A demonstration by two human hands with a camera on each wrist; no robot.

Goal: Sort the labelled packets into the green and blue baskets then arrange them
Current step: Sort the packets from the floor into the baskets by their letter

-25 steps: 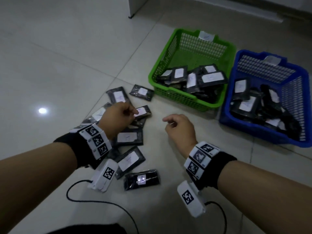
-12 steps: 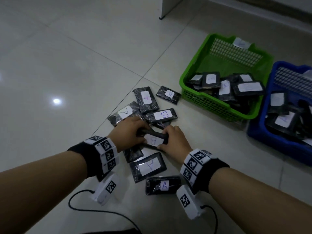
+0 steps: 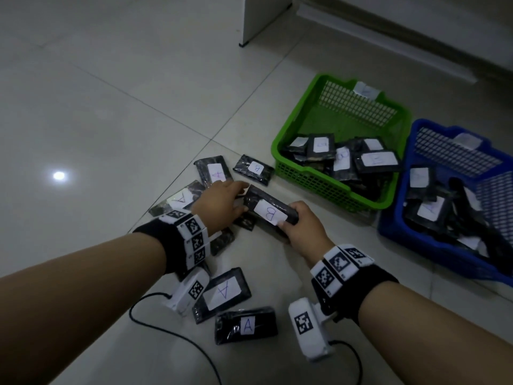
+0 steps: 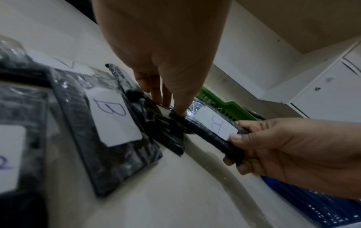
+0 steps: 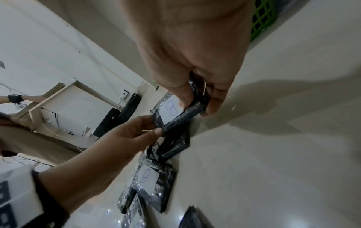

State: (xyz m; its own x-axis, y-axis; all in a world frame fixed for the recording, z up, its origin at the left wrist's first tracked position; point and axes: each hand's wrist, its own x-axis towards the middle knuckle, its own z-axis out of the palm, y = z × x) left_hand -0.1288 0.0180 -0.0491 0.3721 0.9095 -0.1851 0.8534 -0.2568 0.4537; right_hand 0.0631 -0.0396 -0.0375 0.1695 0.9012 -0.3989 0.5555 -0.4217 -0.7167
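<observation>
A black plastic-wrapped packet with a white label marked B [image 3: 270, 210] is hanging just above the tiled floor [image 3: 111, 112], spanning the gap between both grips. The right hand [image 3: 304, 230] is pinching its near end, thumb on the label's corner and fingers curled beneath. The left hand [image 3: 222, 204] is reaching forward, palm down, its fingertips [image 4: 178, 111] closing on the far end. The green mesh basket [image 3: 330, 187] and blue mesh basket [image 3: 402, 237] are sitting to the right, both holding packets.

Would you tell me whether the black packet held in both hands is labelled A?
No, the black packet bears a white label reading B.
</observation>
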